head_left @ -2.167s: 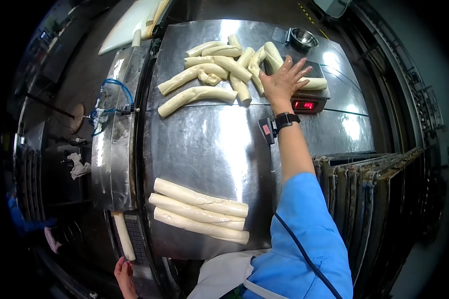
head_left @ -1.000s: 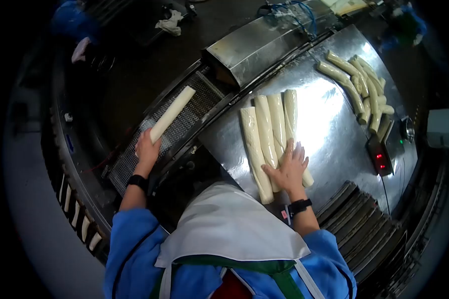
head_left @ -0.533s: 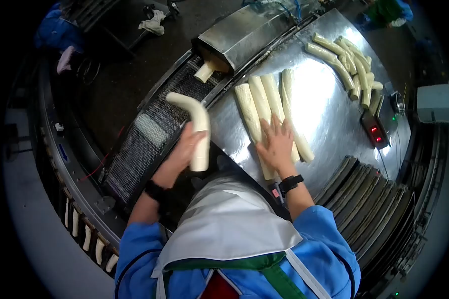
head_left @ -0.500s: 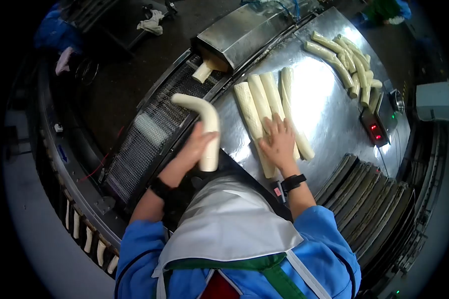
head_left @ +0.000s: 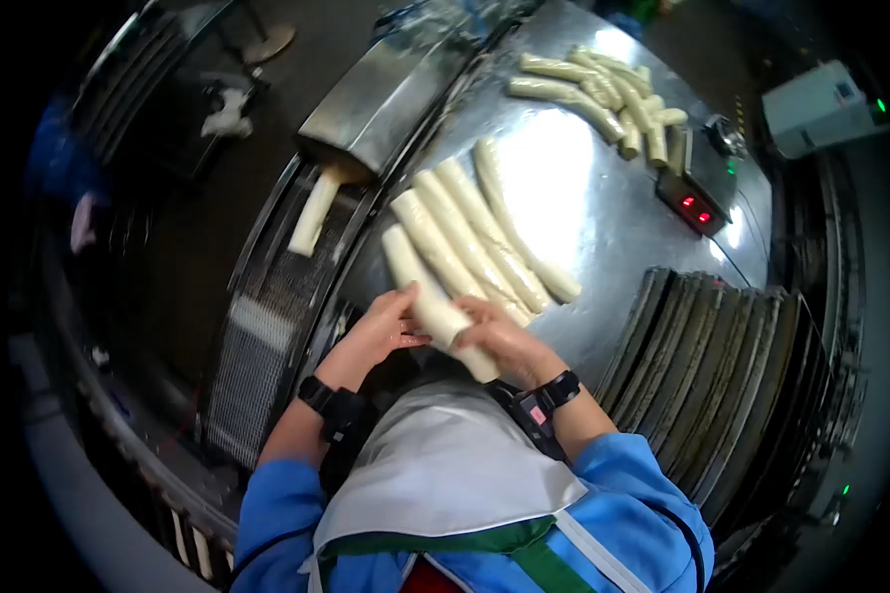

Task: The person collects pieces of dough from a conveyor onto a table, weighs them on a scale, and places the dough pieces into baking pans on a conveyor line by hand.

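Note:
A pale dough roll [head_left: 417, 287] lies slantwise at the near edge of the metal table [head_left: 386, 282], left of a row of similar rolls. My right hand [head_left: 504, 336] curls over its near part. At its left side is my left hand [head_left: 381, 326], thumb and fingers apart and the tips by the roll; whether they press on it is hard to see. The neighbouring dough rolls [head_left: 475, 237] lie side by side, with the rightmost one [head_left: 509, 212] bent and slightly apart at its far end.
Left of the table runs a mesh conveyor [head_left: 232, 381], where another dough roll [head_left: 314, 212] sticks out of a metal housing [head_left: 386, 109]. Farther back are heaped rolls [head_left: 569, 94] beside a red-digit display [head_left: 697, 210]. Long dark trays [head_left: 702, 376] stand close together at right.
The bent roll from my left hand has come down beside the row, straighter now. My right hand has left the row for this roll. More of the conveyor roll shows, and the view has shifted.

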Demonstrator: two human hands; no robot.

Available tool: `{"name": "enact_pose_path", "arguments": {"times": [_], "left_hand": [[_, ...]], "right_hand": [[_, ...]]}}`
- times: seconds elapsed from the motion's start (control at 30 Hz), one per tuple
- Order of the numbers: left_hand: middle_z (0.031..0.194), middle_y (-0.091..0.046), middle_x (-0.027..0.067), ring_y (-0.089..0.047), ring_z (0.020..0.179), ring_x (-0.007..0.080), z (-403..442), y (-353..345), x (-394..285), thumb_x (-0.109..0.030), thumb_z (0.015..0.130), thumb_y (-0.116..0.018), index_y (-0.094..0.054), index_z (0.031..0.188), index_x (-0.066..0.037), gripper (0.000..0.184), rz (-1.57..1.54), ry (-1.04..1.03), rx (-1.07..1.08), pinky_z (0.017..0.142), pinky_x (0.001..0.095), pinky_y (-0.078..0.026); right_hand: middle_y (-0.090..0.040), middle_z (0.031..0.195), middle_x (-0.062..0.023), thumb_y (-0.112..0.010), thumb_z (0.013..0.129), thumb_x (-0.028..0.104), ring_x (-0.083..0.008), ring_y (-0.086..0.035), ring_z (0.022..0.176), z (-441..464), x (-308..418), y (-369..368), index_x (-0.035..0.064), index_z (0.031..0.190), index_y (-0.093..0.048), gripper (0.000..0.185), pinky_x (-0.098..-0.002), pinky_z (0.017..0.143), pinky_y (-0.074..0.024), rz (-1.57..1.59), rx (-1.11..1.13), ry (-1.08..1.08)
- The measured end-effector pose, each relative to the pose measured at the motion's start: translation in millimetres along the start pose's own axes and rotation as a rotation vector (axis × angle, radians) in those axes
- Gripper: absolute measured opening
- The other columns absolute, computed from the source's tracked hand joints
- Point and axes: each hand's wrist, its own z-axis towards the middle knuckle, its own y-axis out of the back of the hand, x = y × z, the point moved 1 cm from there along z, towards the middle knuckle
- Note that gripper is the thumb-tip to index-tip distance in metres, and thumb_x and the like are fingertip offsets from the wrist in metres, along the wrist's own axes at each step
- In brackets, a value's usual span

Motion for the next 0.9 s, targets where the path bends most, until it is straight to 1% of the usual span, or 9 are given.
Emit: {"name": "enact_pose_path", "arguments": {"times": [0.1, 0.2, 0.37, 0.53, 0.63, 0.7, 0.77, 0.87, 0.9], "left_hand": [[0.112, -0.057, 0.0165, -0.057, 0.107, 0.0247, 6.8, -17.2, -13.6, -0.021, 0.094, -0.053, -0.046, 0.119, 0.008, 0.039, -0.19, -0.166, 0.028, 0.093, 0.0392, -0.047], [0.114, -0.057, 0.0155, -0.055, 0.11, 0.0238, -6.8, -63.7, -37.1, -0.017, 0.095, -0.052, -0.044, 0.122, 0.007, 0.037, -0.142, -0.356, 0.089, 0.097, 0.0383, -0.044], [0.13, -0.05, 0.0142, -0.05, 0.117, 0.0218, -0.7, -55.3, -85.3, -0.015, 0.093, -0.056, -0.037, 0.136, -0.001, 0.049, 0.243, -0.439, 0.184, 0.1, 0.0341, -0.04], [0.128, -0.051, 0.0206, -0.049, 0.119, 0.0283, 31.0, 116.2, -94.8, -0.006, 0.083, -0.061, -0.043, 0.131, 0.002, 0.052, 0.911, -0.741, -0.674, 0.102, 0.0356, -0.037], [0.13, -0.047, 0.0239, -0.045, 0.122, 0.0343, 24.4, 209.6, -77.6, -0.003, 0.077, -0.065, -0.035, 0.136, 0.003, 0.067, 1.165, -0.535, -0.895, 0.103, 0.038, -0.035], [0.127, -0.049, 0.0226, -0.05, 0.115, 0.0332, 17.0, 190.6, -76.7, -0.003, 0.078, -0.065, -0.04, 0.134, 0.002, 0.061, 0.929, -0.408, -0.729, 0.099, 0.0383, -0.038], [0.121, -0.051, 0.0215, -0.051, 0.112, 0.0349, 24.1, 192.3, -70.8, -0.004, 0.078, -0.067, -0.041, 0.132, 0.004, 0.061, 1.274, -0.401, -0.855, 0.097, 0.04, -0.039], [0.12, -0.05, 0.0233, -0.051, 0.11, 0.0373, 37.4, 196.9, -72.7, -0.004, 0.078, -0.069, -0.04, 0.132, 0.005, 0.062, 1.254, -0.443, -0.884, 0.095, 0.0398, -0.041], [0.119, -0.049, 0.0237, -0.051, 0.11, 0.0381, 45.1, 208.0, -73.3, -0.004, 0.078, -0.069, -0.04, 0.132, 0.006, 0.063, 1.155, -0.478, -0.836, 0.095, 0.0397, -0.041]], "right_hand": [[-0.055, 0.103, -0.0101, -0.065, 0.072, 0.001, -0.0171, -0.053, 0.094, -8.0, 9.3, -6.0, 0.004, 0.112, -0.044, 0.045, -0.0266, 0.082, -0.0429, -0.118, 0.191, 0.107], [-0.056, 0.1, -0.0127, -0.074, 0.075, 0.025, -0.018, -0.056, 0.093, -26.5, 51.9, -16.7, -0.0018, 0.114, -0.042, 0.058, -0.0274, 0.08, -0.0448, -0.349, -0.08, 0.084], [-0.064, 0.082, -0.0093, -0.065, 0.069, 0.005, -0.0169, -0.062, 0.075, -21.5, 111.7, 77.5, -0.0035, 0.095, -0.062, 0.028, -0.0285, 0.071, -0.0506, 0.098, -0.085, 0.344], [-0.064, 0.082, -0.005, -0.058, 0.059, 0.001, -0.0148, -0.058, 0.071, -71.4, 244.5, 216.5, 0.0011, 0.091, -0.064, 0.032, -0.0255, 0.069, -0.0459, -0.124, -0.647, 0.76], [-0.064, 0.076, -0.0055, -0.06, 0.057, 0.002, -0.0167, -0.058, 0.068, -86.9, 288.5, 330.3, 0.0004, 0.092, -0.065, 0.035, -0.0264, 0.073, -0.0452, -0.311, -1.151, 0.818], [-0.065, 0.082, -0.0089, -0.063, 0.061, 0.007, -0.0189, -0.06, 0.076, -78.7, 290.8, 388.9, -0.0004, 0.096, -0.065, 0.036, -0.0295, 0.074, -0.0464, -0.383, -1.339, 0.753], [-0.065, 0.088, -0.0123, -0.066, 0.065, 0.012, -0.0211, -0.062, 0.084, -65.5, 277.8, 421.6, -0.0013, 0.1, -0.064, 0.038, -0.0325, 0.075, -0.0476, -0.444, -1.525, 0.666], [-0.035, 0.13, -0.0373, -0.078, 0.061, 0.045, -0.0485, -0.039, 0.118, -30.8, 241.0, 466.0, 0.0013, 0.108, -0.062, 0.066, -0.0464, 0.099, -0.0382, -0.692, -1.794, 0.277], [-0.031, 0.133, -0.0369, -0.076, 0.062, 0.045, -0.0502, -0.037, 0.119, -27.0, 235.8, 458.6, 0.0039, 0.111, -0.061, 0.065, -0.0476, 0.1, -0.0366, -0.651, -1.84, 0.231]]}}
